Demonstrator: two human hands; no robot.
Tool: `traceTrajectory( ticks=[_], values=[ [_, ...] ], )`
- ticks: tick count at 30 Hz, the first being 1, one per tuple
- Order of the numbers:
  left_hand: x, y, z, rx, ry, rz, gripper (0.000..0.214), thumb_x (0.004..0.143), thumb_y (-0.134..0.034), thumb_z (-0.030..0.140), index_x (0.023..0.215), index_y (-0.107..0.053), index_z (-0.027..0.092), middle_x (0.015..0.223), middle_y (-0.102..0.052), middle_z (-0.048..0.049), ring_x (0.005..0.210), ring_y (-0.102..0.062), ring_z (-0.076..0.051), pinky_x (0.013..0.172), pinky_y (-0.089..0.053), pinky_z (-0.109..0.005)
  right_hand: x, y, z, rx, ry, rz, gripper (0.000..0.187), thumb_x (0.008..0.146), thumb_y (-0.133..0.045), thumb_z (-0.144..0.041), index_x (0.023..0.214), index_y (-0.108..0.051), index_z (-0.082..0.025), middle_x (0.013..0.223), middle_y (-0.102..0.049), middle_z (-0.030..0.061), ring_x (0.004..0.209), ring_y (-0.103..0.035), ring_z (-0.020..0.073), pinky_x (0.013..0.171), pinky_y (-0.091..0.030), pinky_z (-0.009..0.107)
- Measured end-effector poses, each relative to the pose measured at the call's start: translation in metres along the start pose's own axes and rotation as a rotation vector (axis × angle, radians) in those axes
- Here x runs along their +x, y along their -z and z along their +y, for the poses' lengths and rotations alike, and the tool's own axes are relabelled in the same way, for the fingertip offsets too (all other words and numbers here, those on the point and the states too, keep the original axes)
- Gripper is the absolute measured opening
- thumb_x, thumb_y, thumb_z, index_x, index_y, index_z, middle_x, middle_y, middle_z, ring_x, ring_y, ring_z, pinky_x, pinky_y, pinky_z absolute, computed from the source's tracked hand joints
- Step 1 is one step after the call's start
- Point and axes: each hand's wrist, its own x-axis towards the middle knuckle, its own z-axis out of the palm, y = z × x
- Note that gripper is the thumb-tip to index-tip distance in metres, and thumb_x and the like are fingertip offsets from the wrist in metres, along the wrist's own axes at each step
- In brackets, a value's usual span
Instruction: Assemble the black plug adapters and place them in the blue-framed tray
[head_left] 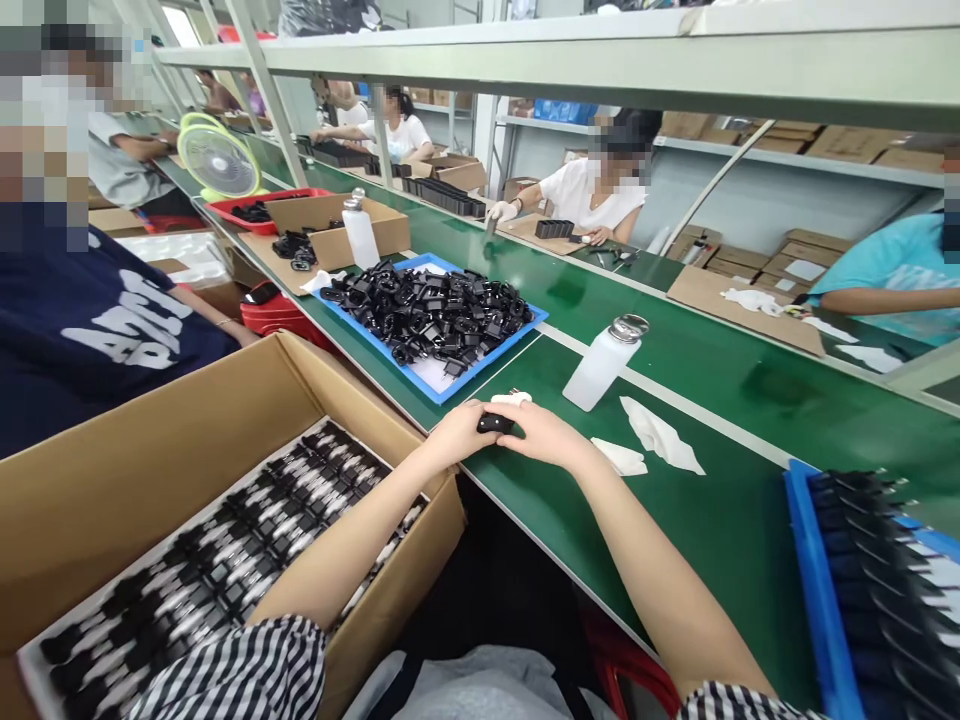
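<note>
Over the near edge of the green work surface, my left hand (456, 436) and my right hand (546, 434) meet around a small black power adapter (495, 423). Fingers of both hands are closed on its ends, and part of it is hidden by them. Right behind the fingers, a bit of white cloth (512, 398) shows; whether it is held or lies on the surface I cannot tell. Beyond my hands a blue-rimmed tray (442, 397) holds a heap of black adapters (442, 310) with cords. A white pump bottle (604, 365) stands to the right.
White wipes (660, 436) lie right of my hands. At the left is a cardboard box (225, 400) with rows of adapters. A blue tray (817, 590) of black items sits far right. A shelf beam (525, 50) runs overhead. Co-workers (600, 190) sit opposite.
</note>
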Motion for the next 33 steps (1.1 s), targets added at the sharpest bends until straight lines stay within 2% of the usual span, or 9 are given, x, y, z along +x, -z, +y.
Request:
traceTrajectory(
  ticks=[4, 8, 10, 13, 17, 21, 24, 28, 33],
  values=[
    [0.000, -0.003, -0.002, -0.056, 0.045, 0.038, 0.037, 0.060, -0.055, 0.034, 0.092, -0.049, 0.016, 0.088, -0.055, -0.0042, 0.081, -0.051, -0.018, 0.070, -0.039, -0.027, 0.002, -0.001, 0.003, -0.079, -0.092, 0.062, 0.025, 0.071, -0.050, -0.017, 0.095, -0.053, -0.020, 0.088, -0.056, 0.0034, 0.079, -0.049, 0.0183, 0.067, -0.038, 0.029],
    [-0.005, -0.008, -0.001, -0.130, 0.140, 0.106, 0.034, 0.058, -0.056, 0.032, 0.088, -0.048, 0.020, 0.084, -0.057, 0.0001, 0.075, -0.053, -0.015, 0.068, -0.040, -0.025, 0.000, 0.000, 0.015, 0.039, -0.104, 0.141, 0.015, 0.074, -0.043, -0.015, 0.078, -0.056, -0.021, 0.081, -0.057, -0.0007, 0.074, -0.050, 0.0139, 0.066, -0.038, 0.026],
    [-0.006, -0.009, 0.001, -0.127, 0.142, 0.108, 0.031, 0.059, -0.056, 0.032, 0.087, -0.049, 0.020, 0.082, -0.058, 0.0002, 0.075, -0.053, -0.015, 0.068, -0.040, -0.025, 0.000, -0.001, 0.017, 0.108, -0.086, 0.114, 0.015, 0.073, -0.045, -0.016, 0.083, -0.055, -0.021, 0.085, -0.056, -0.0009, 0.077, -0.050, 0.0137, 0.067, -0.038, 0.025],
    [-0.006, -0.008, 0.005, -0.085, 0.133, 0.103, 0.033, 0.060, -0.055, 0.032, 0.090, -0.050, 0.019, 0.085, -0.058, -0.0018, 0.077, -0.053, -0.017, 0.069, -0.040, -0.026, 0.001, -0.004, 0.016, 0.131, -0.092, 0.085, 0.028, 0.069, -0.052, -0.020, 0.097, -0.051, -0.022, 0.096, -0.053, 0.0008, 0.085, -0.048, 0.0161, 0.071, -0.038, 0.028],
    [-0.006, -0.009, 0.006, -0.115, 0.173, 0.123, 0.043, 0.057, -0.058, 0.032, 0.097, -0.045, 0.020, 0.086, -0.058, -0.0020, 0.080, -0.053, -0.019, 0.070, -0.041, -0.028, 0.002, -0.008, 0.016, 0.069, -0.119, 0.150, 0.017, 0.072, -0.050, -0.021, 0.087, -0.056, -0.023, 0.089, -0.056, -0.0003, 0.080, -0.049, 0.0169, 0.069, -0.038, 0.029],
    [-0.006, -0.012, 0.003, -0.225, 0.138, 0.131, 0.037, 0.057, -0.060, 0.029, 0.090, -0.047, 0.020, 0.087, -0.058, -0.0010, 0.083, -0.053, -0.016, 0.075, -0.040, -0.027, 0.000, -0.006, 0.020, 0.081, -0.118, 0.197, 0.016, 0.070, -0.052, -0.020, 0.084, -0.057, -0.024, 0.087, -0.056, -0.0015, 0.078, -0.050, 0.0158, 0.069, -0.039, 0.028],
    [-0.005, -0.013, 0.002, -0.219, 0.121, 0.130, 0.036, 0.057, -0.059, 0.029, 0.091, -0.048, 0.019, 0.089, -0.057, -0.0010, 0.082, -0.053, -0.015, 0.075, -0.040, -0.027, -0.001, -0.006, 0.021, 0.060, -0.138, 0.174, 0.019, 0.069, -0.052, -0.019, 0.086, -0.057, -0.024, 0.087, -0.057, -0.0011, 0.078, -0.050, 0.0165, 0.069, -0.040, 0.028],
    [-0.006, -0.013, 0.003, -0.186, 0.121, 0.138, 0.033, 0.059, -0.057, 0.032, 0.090, -0.051, 0.020, 0.087, -0.058, -0.0003, 0.080, -0.053, -0.015, 0.075, -0.040, -0.026, 0.000, -0.008, 0.021, 0.051, -0.173, 0.134, 0.032, 0.066, -0.056, -0.019, 0.098, -0.054, -0.023, 0.097, -0.054, 0.0010, 0.086, -0.049, 0.0185, 0.074, -0.039, 0.030],
    [-0.008, -0.012, 0.009, -0.055, 0.159, 0.134, 0.036, 0.062, -0.055, 0.034, 0.094, -0.051, 0.019, 0.088, -0.058, -0.0037, 0.081, -0.053, -0.018, 0.073, -0.040, -0.028, 0.003, -0.004, 0.020, -0.011, -0.187, 0.066, 0.030, 0.065, -0.058, -0.019, 0.094, -0.056, -0.021, 0.094, -0.056, 0.0019, 0.085, -0.050, 0.0197, 0.073, -0.038, 0.029]
  ],
)
